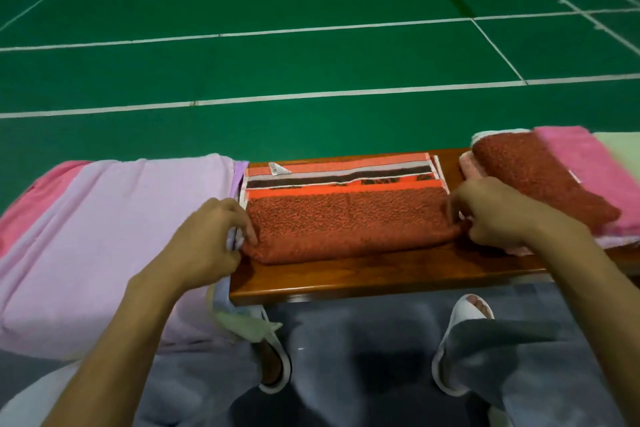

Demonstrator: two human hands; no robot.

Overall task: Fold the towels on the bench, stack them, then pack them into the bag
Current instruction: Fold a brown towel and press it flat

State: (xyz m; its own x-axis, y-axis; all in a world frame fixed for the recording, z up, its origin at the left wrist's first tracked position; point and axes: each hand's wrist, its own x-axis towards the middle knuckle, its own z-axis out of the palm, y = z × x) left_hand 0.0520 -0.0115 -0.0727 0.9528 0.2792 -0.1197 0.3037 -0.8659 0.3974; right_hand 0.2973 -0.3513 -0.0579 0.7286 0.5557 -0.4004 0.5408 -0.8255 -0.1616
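— How many towels mid-bench?
— One: the red towel (346, 225), folded on the bench (381, 274) — left hand (214, 236) pinches its left end, right hand (495, 215) its right.
— Elsewhere?
— One lilac towel (114, 218) left; one dark red towel (533, 170) and one pink towel (581, 156) right.

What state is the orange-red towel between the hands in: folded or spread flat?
Folded: the orange-red towel lies doubled, striped hems layered behind; left hand and right hand pinch its ends.

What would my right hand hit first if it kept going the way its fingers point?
The orange-red towel: your right hand pinches its right end, fingers pointing left, so it would likely push straight into that fold.
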